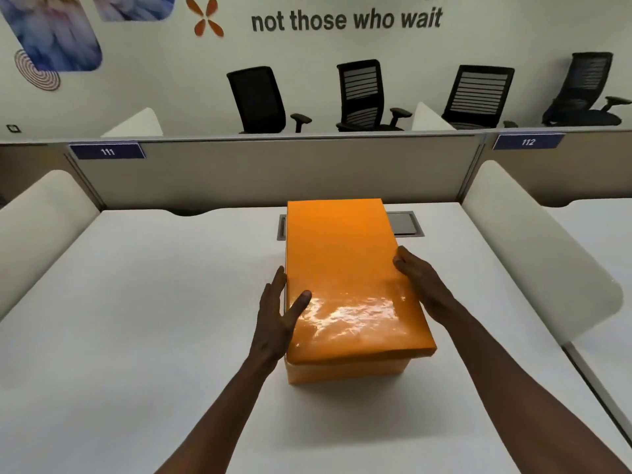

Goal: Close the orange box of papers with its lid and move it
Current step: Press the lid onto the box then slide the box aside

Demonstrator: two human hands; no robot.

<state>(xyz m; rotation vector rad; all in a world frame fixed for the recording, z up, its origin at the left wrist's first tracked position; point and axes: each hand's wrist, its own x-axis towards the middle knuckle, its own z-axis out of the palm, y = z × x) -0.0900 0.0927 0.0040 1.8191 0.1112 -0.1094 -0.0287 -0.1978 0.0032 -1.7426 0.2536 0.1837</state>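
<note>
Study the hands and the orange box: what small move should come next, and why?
Probably nudge the lid square and press it down. It lies askew on the box, its near right corner overhanging the wall below. The left hand lies flat against its left edge, thumb on top; the right hand holds its right edge, so both can square it.

White worktop [136,319], grey hatch [405,223] set in it near back. Beige wall panel [273,169] behind. Blue tags on top: 111 [107,151] left, 112 [527,142] right. White side screens: left [41,227], right [533,241]. Four black chairs [362,94] beyond. Dark words [345,20], orange flower mark [204,18] on far wall.
</note>
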